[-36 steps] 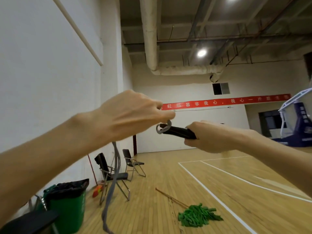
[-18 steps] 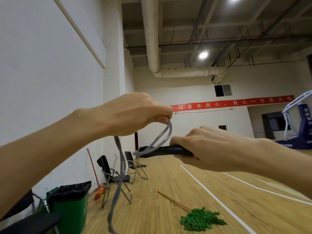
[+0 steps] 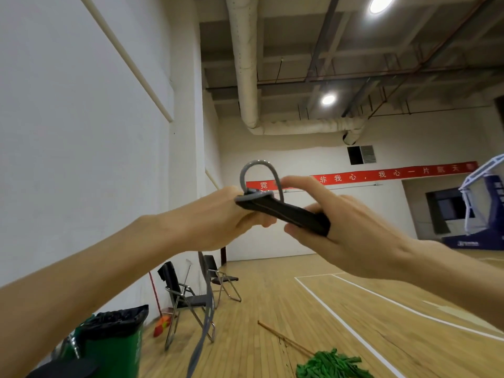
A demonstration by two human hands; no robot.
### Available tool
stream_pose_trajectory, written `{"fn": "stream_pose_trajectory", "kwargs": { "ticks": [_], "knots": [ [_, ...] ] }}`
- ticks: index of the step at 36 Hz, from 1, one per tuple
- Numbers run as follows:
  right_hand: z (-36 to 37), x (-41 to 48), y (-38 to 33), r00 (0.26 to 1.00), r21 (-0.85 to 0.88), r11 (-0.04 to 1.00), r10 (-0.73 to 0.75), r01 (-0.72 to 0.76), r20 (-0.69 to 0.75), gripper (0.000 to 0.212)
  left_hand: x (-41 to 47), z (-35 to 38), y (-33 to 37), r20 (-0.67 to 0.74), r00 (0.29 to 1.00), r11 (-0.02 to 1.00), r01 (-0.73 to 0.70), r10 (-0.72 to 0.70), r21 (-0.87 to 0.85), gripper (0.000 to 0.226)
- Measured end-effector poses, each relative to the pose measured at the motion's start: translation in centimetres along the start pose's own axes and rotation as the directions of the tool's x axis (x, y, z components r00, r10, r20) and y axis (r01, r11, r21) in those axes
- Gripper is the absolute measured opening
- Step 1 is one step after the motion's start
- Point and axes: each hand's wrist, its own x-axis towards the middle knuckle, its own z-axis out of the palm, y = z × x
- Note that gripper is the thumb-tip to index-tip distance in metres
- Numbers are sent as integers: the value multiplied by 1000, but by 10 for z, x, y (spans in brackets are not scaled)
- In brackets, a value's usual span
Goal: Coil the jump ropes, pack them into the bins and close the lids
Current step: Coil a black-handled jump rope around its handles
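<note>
Rope handle (image 3: 283, 214) between both hands, bin (image 3: 114, 339) lower left, chairs (image 3: 188, 296) behind it, mop (image 3: 332, 364) right

Matt black handle (image 3: 283, 214), braided grey rope (image 3: 257, 170) (cloth-like).

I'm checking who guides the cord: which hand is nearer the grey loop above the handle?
Left. The left hand pinches the grey loop at its base; the right hand grips the black handle further along.

Green bin (image 3: 114, 342) by folding chairs (image 3: 188, 296) — green mop (image 3: 331, 364) on the wood floor (image 3: 272, 309).
</note>
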Motion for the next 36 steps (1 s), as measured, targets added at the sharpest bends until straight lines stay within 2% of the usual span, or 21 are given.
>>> {"fn": "stream_pose_trajectory", "kwargs": {
  "ticks": [1, 4, 6, 8, 11, 14, 18, 21, 23, 25, 28, 30, 36],
  "knots": [
    [0, 0, -2, 1000, 56, 998, 20, -20, 9, 46, 1, 0, 8, 32, 999, 999, 21, -20, -33, 17],
    [0, -1, -8, 998, 228, 972, 62, -61, 3, 38, 1, 11, 10, 5, 1000, 998, 13, -13, -68, 15],
    [1, -1, -10, 995, 313, 945, 102, -98, 2, 37, 1, 17, 7, 19, 998, 992, 56, -55, -112, 31],
    [3, -1, -10, 988, 411, 899, 150, -151, 33, 33, 1, 21, 10, 33, 998, 981, 64, -59, -182, 27],
    [8, -3, -11, 965, 621, 740, 228, -258, 128, 18, -2, 29, 13, 75, 991, 966, 126, -112, -225, 18],
    [12, 0, -12, 932, 734, 589, 316, -339, 176, 17, -3, 36, 15, 66, 991, 960, 130, -118, -247, 16],
    [15, 4, -12, 916, 735, 580, 376, -351, 141, 14, 1, 41, 17, 76, 986, 920, 166, -149, -356, 50],
    [14, 4, -8, 911, 718, 597, 391, -358, 130, 12, 3, 34, 17, 129, 976, 838, 219, -178, -499, 59],
    [13, 3, -6, 906, 716, 591, 399, -372, 142, 14, 5, 24, 17, 116, 972, 795, 232, -202, -560, 63],
    [11, 3, -5, 901, 705, 591, 402, -392, 164, 14, 7, 14, 17, 62, 976, 708, 195, -209, -679, 58],
    [12, 3, -6, 894, 700, 582, 407, -413, 188, 13, 11, 7, 24, 1, 966, 623, 168, -259, -764, 28],
    [13, 3, -6, 892, 699, 582, 410, -416, 191, 13, 13, 12, 27, -24, 943, 649, 210, -333, -731, 35],
    [20, 4, -5, 875, 653, 604, 437, -458, 209, 21, 15, 32, 29, -107, 901, 696, 246, -421, -674, 28]
  ]
}}
